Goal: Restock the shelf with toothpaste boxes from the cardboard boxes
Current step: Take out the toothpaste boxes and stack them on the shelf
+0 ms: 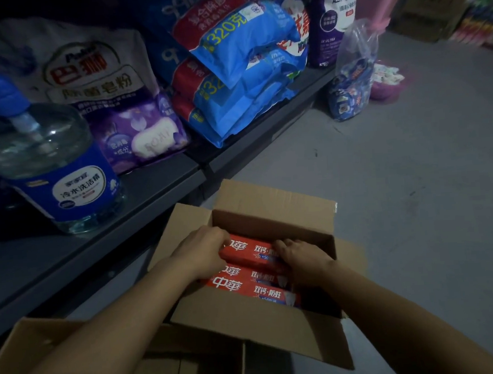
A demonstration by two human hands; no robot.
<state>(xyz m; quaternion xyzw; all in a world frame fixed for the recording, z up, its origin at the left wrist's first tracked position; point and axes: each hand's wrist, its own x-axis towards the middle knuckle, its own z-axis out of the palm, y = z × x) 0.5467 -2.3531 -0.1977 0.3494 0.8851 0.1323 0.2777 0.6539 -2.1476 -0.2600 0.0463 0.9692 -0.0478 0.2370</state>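
Inside the open cardboard box (pixel 273 217), both hands (pixel 203 255) (pixel 301 259) grip one red toothpaste box (pixel 252 252).

The grey floor (pixel 415 204) carries an open cardboard box (pixel 270 214), a second cardboard box (pixel 76 359) near the camera, a clear plastic bag (pixel 352 86) and a pink basin (pixel 387 89). The dark shelf (pixel 111 225) beside it holds a water-like jug (pixel 54 171), a purple soap powder bag (pixel 136 130) and stacked blue packs (pixel 238 85).

Left fingers (pixel 218 238) hidden behind toothpaste box (pixel 252 252), second carton (pixel 76 359) cropped
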